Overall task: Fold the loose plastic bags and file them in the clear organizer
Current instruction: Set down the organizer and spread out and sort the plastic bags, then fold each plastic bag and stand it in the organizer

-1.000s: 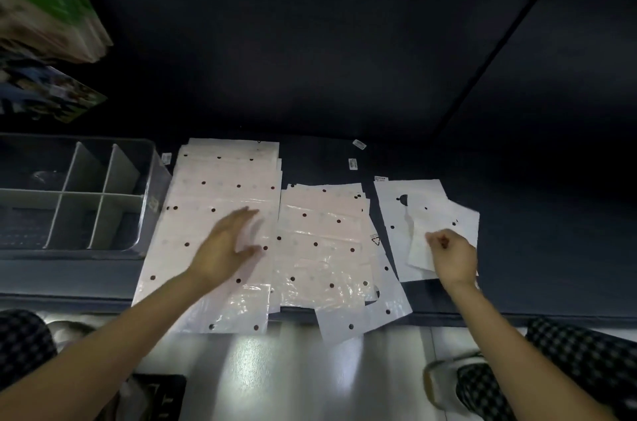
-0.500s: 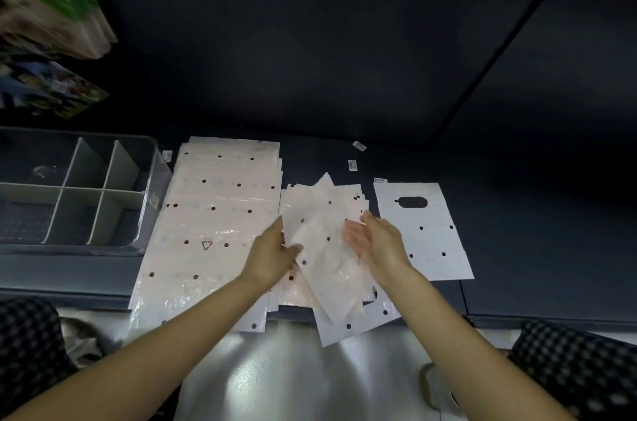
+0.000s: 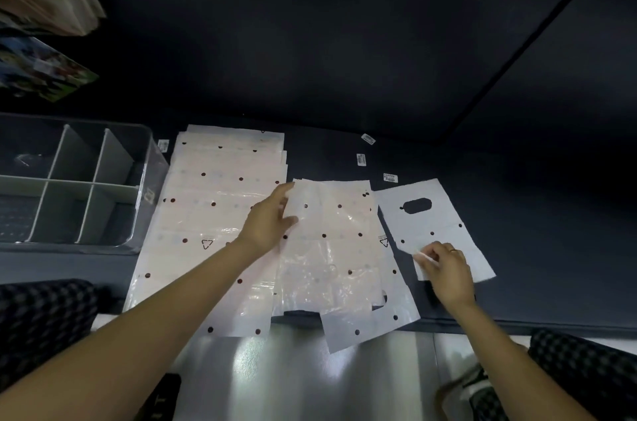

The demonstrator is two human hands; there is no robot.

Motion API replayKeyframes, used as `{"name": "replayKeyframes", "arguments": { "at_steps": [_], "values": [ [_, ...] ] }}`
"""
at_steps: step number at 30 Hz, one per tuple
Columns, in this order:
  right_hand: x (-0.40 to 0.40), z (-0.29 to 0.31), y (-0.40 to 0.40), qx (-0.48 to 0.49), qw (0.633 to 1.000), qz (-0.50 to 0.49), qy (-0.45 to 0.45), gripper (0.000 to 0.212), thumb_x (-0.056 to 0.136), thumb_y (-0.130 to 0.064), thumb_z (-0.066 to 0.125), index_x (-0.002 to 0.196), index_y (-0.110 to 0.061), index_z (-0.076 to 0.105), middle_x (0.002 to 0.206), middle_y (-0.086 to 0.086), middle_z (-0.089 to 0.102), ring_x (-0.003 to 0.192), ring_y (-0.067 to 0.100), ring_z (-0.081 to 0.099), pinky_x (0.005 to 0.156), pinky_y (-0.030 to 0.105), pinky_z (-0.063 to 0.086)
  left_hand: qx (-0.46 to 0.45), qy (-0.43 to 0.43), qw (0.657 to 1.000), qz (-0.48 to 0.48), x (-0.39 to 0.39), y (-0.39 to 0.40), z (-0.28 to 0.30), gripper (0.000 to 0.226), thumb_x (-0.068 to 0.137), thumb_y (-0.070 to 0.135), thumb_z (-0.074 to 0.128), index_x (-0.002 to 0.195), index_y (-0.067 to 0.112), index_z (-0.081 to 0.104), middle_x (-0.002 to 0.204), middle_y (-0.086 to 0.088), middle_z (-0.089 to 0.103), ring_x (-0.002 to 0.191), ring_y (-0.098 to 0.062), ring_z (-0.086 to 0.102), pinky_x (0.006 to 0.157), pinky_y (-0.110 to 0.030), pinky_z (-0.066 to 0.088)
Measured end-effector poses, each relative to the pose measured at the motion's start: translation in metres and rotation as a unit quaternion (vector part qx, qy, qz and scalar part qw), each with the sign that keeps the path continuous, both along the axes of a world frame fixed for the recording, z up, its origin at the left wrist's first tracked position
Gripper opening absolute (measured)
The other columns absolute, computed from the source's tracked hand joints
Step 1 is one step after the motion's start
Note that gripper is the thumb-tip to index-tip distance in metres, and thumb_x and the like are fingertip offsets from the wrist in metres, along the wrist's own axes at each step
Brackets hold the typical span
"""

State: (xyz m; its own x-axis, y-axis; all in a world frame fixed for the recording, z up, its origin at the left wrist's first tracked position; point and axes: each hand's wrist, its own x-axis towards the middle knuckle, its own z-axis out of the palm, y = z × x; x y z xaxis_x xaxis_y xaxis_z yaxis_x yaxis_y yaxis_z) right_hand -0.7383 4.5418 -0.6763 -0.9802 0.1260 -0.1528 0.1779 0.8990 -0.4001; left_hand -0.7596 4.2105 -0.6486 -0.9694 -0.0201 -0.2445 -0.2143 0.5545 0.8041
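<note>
Translucent white plastic bags with dark dots lie flat on the dark shelf in three groups: a tall left stack (image 3: 220,199), a middle stack (image 3: 331,248) and a single bag with a handle hole (image 3: 431,224) on the right. My left hand (image 3: 270,222) lies flat with straight fingers on the left edge of the middle stack. My right hand (image 3: 446,267) pinches the near left edge of the single right bag, lifting it a little. The clear organizer (image 3: 141,186) with white dividers stands at the left, its compartments holding no folded bags that I can see.
Small barcode stickers (image 3: 361,159) lie on the shelf behind the bags. Colourful packages (image 3: 44,72) hang at the upper left. The bags overhang the shelf's front edge above a shiny floor (image 3: 293,379). Checked trouser knees (image 3: 41,317) sit at both lower corners.
Both hands held a bag above the middle stack half a second ago; that bag now lies on the stack. My right hand has moved right to the single bag and pinched its edge.
</note>
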Motion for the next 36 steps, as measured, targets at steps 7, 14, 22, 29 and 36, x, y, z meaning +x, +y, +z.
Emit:
{"name": "replayKeyframes", "arguments": {
  "at_steps": [7,14,22,29,36],
  "values": [
    [-0.019,0.043,-0.057,-0.188,0.969,-0.16,0.003,0.027,0.09,-0.029,0.061,0.07,-0.012,0.052,0.063,0.002,0.055,0.061,0.022,0.05,0.06,0.028,0.038,-0.065,0.079,0.995,-0.02,0.026,-0.035,-0.004,0.058,0.09,0.02,0.063,0.142,0.023,0.038,0.144,0.0,0.041,0.131,-0.023,0.036,0.104,-0.031,0.032],
    [-0.046,0.068,-0.157,-0.542,0.744,-0.359,-0.153,0.018,0.092,-0.017,0.061,0.099,-0.001,0.056,0.086,0.012,0.059,0.057,0.018,0.061,0.036,0.019,0.047,-0.145,0.048,0.981,-0.117,0.076,-0.088,-0.007,0.052,0.09,0.03,0.062,0.139,0.022,0.044,0.149,0.002,0.035,0.138,-0.018,0.028,0.11,-0.024,0.023],
    [0.01,0.044,-0.198,-0.284,0.955,-0.077,-0.038,0.023,0.096,-0.035,0.048,0.114,-0.022,0.055,0.112,0.0,0.058,0.097,0.018,0.054,0.089,0.03,0.041,-0.27,0.008,0.919,-0.288,0.098,-0.128,-0.015,0.083,0.082,0.055,0.061,0.15,0.028,0.02,0.16,0.004,0.001,0.146,-0.016,-0.002,0.118,-0.028,0.001],
    [0.049,0.019,-0.165,-0.01,0.986,0.051,-0.157,0.048,0.099,-0.044,0.037,0.145,-0.033,0.032,0.158,-0.009,0.012,0.145,0.018,0.01,0.118,0.043,0.012,-0.356,-0.02,0.849,-0.39,0.115,-0.14,-0.022,0.116,0.072,0.054,0.072,0.149,0.034,-0.012,0.154,0.0,-0.027,0.142,-0.022,-0.026,0.112,-0.04,-0.015],
    [0.069,0.034,-0.217,-0.022,0.965,0.25,-0.078,0.071,0.085,-0.052,0.06,0.146,-0.032,0.029,0.155,-0.012,0.018,0.144,0.013,0.013,0.118,0.027,0.012,-0.297,0.014,0.872,-0.39,0.133,-0.156,-0.022,0.089,0.09,0.029,0.059,0.151,0.026,-0.007,0.157,0.0,-0.02,0.144,-0.013,-0.018,0.114,-0.025,-0.014]
  ]
}}
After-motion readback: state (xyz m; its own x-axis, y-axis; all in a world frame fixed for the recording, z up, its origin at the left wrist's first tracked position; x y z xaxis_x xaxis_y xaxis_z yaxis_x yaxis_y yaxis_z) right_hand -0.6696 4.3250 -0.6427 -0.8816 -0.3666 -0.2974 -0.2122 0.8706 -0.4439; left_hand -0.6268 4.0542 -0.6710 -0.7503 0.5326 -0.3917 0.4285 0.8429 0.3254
